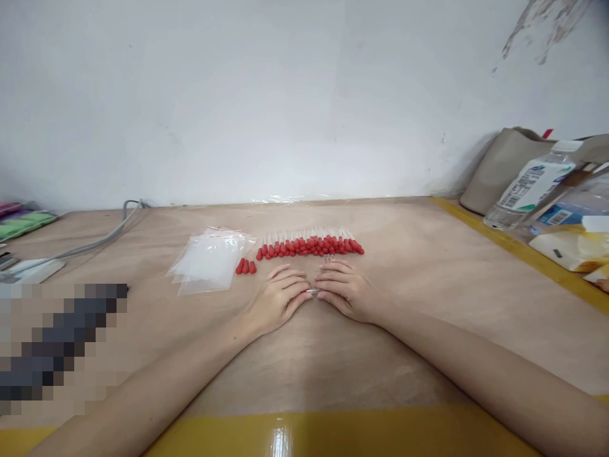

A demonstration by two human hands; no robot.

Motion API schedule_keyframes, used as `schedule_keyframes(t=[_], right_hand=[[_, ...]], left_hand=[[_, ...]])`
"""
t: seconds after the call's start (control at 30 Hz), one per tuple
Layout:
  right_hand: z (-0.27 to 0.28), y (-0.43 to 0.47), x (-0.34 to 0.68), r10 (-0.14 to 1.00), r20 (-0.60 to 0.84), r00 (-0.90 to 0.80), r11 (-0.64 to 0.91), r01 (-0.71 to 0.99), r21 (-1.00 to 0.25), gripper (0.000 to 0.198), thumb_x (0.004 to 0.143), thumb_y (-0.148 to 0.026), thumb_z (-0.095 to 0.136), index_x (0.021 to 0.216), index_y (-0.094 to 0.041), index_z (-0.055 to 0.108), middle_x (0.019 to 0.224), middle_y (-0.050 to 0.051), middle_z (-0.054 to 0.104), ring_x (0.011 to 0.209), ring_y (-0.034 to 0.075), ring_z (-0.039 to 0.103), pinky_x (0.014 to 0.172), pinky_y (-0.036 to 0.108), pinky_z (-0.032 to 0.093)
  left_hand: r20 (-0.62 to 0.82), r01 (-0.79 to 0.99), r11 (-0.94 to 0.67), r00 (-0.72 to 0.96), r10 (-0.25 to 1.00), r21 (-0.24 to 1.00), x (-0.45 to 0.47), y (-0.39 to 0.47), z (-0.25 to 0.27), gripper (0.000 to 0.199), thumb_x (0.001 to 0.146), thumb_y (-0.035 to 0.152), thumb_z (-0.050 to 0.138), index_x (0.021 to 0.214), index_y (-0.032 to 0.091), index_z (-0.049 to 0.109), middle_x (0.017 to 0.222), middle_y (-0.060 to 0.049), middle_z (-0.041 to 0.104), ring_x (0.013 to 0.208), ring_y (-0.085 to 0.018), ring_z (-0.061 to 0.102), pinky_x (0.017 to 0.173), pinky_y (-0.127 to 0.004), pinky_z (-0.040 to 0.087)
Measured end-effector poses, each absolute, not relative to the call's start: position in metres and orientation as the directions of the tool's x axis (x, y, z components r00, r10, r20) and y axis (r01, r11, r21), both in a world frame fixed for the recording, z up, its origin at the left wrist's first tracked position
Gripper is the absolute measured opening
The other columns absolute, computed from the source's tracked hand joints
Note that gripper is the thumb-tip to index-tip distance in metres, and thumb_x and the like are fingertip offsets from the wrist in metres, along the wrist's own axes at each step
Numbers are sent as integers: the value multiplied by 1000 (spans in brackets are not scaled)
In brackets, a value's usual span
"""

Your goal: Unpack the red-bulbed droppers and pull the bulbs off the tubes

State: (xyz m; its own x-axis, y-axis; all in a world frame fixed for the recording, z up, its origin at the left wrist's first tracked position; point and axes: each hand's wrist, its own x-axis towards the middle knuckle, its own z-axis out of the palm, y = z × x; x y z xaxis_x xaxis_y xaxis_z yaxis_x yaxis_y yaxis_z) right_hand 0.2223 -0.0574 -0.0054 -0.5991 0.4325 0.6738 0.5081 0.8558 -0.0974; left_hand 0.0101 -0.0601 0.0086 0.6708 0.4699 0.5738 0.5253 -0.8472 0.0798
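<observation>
My left hand [284, 295] and my right hand [348, 291] meet over the table, fingers closed around the two ends of a short clear tube [312, 291]. Only its middle shows between the fingertips; both ends are hidden. Just beyond my hands lies a row of droppers [311, 245], with red rubber bulbs toward me and clear thin stems pointing to the wall. A few loose clear pieces [328, 259] lie by my right fingertips. Apart from the row, to the left, are 3 loose red bulbs [245, 266].
Clear zip bags [209, 260] lie stacked left of the bulbs. A grey cable [102, 240] runs along the far left. At right stand a water bottle [533, 184], a beige bag [490, 168] and some packets [566, 244]. Yellow tape [266, 435] lines the near table edge.
</observation>
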Motion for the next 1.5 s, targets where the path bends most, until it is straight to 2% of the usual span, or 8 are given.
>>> schedule_keyframes(t=[0.23,0.47,0.93,1.07,1.17,1.27,1.4,1.5], right_hand=[[-5,-59,221,443,636,-632,869,476,-133,23,87,-26,47,103,-18,61,104,4,65,108,17,53,96,37,42],[-11,-61,222,350,700,-622,905,417,-82,17,85,-22,48,95,-16,61,100,7,66,100,15,58,95,35,44],[-2,-72,224,242,734,-635,908,414,59,16,84,-16,48,94,-14,60,92,8,68,98,17,59,94,34,47],[1,-70,240,276,759,-589,897,442,18,20,84,-15,48,101,-16,59,96,8,66,102,17,57,92,34,47],[3,-61,257,426,781,-457,800,594,-89,23,84,-18,49,104,-18,59,87,6,66,86,17,60,77,33,50],[0,-52,266,548,761,-347,662,736,-141,24,85,-22,46,105,-17,60,73,5,62,68,17,57,65,33,46],[-3,-47,263,677,682,-275,569,784,-249,28,85,-21,41,107,-14,55,77,7,61,70,17,56,67,32,43],[-3,-48,260,759,610,-228,505,798,-329,23,82,-20,42,100,-14,54,74,6,60,67,17,55,64,29,42]], left_hand=[[606,497,-867,676,419,45,9,-61,6,15,85,24,50,91,17,62,94,-5,68,97,-16,60,96,-38,40],[587,469,-883,706,396,31,9,-63,9,14,85,22,48,89,17,61,92,-5,68,99,-16,59,99,-40,37],[559,433,-894,716,418,113,4,-64,6,14,85,19,47,90,17,60,89,-4,69,103,-17,57,100,-40,36],[591,467,-876,677,439,115,-1,-64,6,14,86,20,47,88,18,61,88,-4,69,99,-18,59,94,-38,41],[621,630,-756,525,582,176,-16,-56,12,18,86,27,47,89,19,63,91,-5,67,92,-19,59,85,-35,45],[598,814,-492,237,766,307,-43,-39,24,28,85,35,44,92,19,65,86,-6,62,83,-19,58,76,-31,46],[459,916,-133,-61,886,379,-80,-14,35,34,79,39,45,93,17,67,78,-7,59,76,-21,58,73,-32,46],[366,922,-40,-113,924,386,-92,-5,35,36,75,42,47,96,19,66,78,-5,61,71,-20,58,71,-31,45]])
